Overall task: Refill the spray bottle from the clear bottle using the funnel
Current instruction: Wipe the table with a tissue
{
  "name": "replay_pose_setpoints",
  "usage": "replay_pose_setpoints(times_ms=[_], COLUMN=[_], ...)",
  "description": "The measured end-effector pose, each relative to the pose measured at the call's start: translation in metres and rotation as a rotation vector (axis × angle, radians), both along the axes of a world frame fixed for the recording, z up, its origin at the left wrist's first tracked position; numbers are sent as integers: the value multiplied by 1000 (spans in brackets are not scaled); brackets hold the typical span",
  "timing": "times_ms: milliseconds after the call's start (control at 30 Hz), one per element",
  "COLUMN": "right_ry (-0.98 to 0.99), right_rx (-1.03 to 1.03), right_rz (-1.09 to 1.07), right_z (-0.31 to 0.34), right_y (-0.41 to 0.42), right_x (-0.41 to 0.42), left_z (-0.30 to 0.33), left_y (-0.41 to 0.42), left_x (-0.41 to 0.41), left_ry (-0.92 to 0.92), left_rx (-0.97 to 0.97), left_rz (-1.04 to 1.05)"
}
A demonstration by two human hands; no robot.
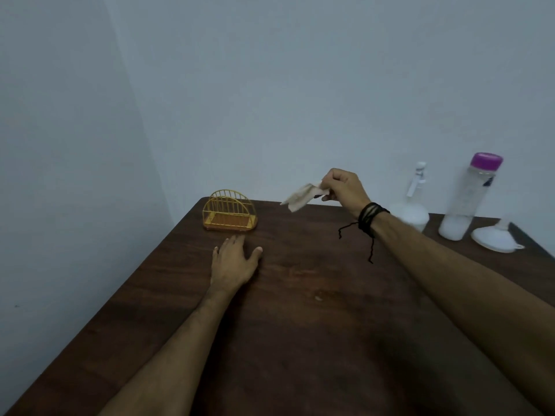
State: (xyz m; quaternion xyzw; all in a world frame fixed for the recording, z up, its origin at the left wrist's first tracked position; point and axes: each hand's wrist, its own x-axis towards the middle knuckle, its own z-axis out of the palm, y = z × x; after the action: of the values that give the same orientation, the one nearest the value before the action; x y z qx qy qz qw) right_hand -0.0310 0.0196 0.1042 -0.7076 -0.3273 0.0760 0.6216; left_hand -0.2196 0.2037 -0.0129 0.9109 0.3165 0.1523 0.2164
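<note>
A white spray bottle (413, 205) stands at the table's far right, partly behind my right wrist. Just right of it stands a tall clear bottle (467, 199) with a purple cap. A white funnel (495, 237) lies on its side at the right edge. My right hand (345, 187) is raised above the table and pinches a crumpled beige tissue (300, 196), left of the spray bottle. My left hand (234, 261) lies flat on the dark wooden table (300, 310), fingers straight, just in front of a yellow rack.
A small yellow wire napkin holder (229, 214) stands at the table's far left corner. Pale walls rise close behind and to the left of the table. Black cords hang from the band on my right wrist.
</note>
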Motion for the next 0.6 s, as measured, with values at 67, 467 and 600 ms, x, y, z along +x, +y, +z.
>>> replay_pose_setpoints(times_ms=[67, 467, 600], right_ry=[26, 283, 409], right_rx=[3, 44, 1], right_rz=[35, 42, 119], right_z=[6, -12, -29], right_y=[-26, -115, -134], right_x=[-8, -69, -88], left_z=[11, 63, 60], left_y=[-17, -146, -162], left_x=[-2, 9, 3], left_ry=[-171, -339, -373], left_rx=[-127, -622, -746], left_rz=[-7, -565, -477])
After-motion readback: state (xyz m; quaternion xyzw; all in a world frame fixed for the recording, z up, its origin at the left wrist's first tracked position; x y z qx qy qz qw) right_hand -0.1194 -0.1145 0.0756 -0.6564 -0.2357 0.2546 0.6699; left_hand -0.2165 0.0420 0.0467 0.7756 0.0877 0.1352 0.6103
